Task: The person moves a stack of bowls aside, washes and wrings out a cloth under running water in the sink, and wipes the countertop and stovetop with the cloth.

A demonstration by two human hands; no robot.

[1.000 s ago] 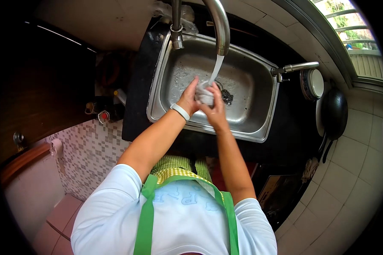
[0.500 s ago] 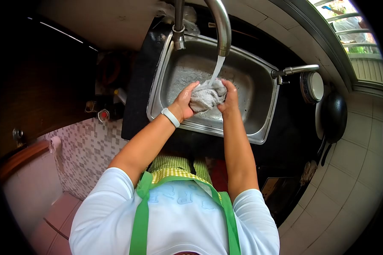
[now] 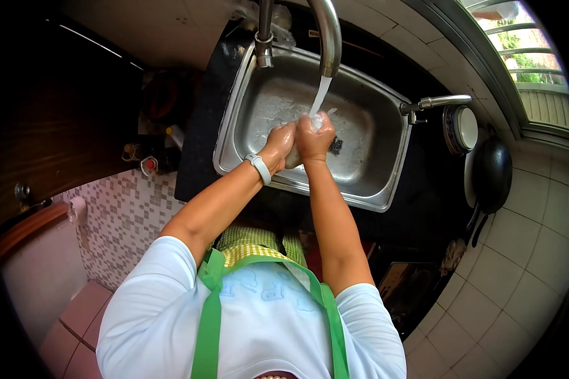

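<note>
Over the steel sink (image 3: 373, 139), my left hand (image 3: 279, 145) and my right hand (image 3: 315, 136) are closed close together around a wet grey cloth (image 3: 293, 158). Most of the cloth is hidden by my hands; a little of it shows between them. Water (image 3: 321, 95) runs from the curved faucet (image 3: 330, 44) onto my right hand. A white band (image 3: 258, 168) circles my left wrist. The dark drain (image 3: 336, 146) shows just right of my right hand.
A second tap (image 3: 264, 50) hangs at the sink's upper left. Another spout (image 3: 446, 101) stands at the right rim, near stacked bowls (image 3: 466, 128) and a black pan (image 3: 492, 174). Bottles (image 3: 149, 165) stand at the left. A clear plastic bag (image 3: 278, 25) lies behind the sink.
My hands have drawn together, and the cloth, spread between them half a second ago, is now bunched and mostly covered. My right hand has moved left, under the water.
</note>
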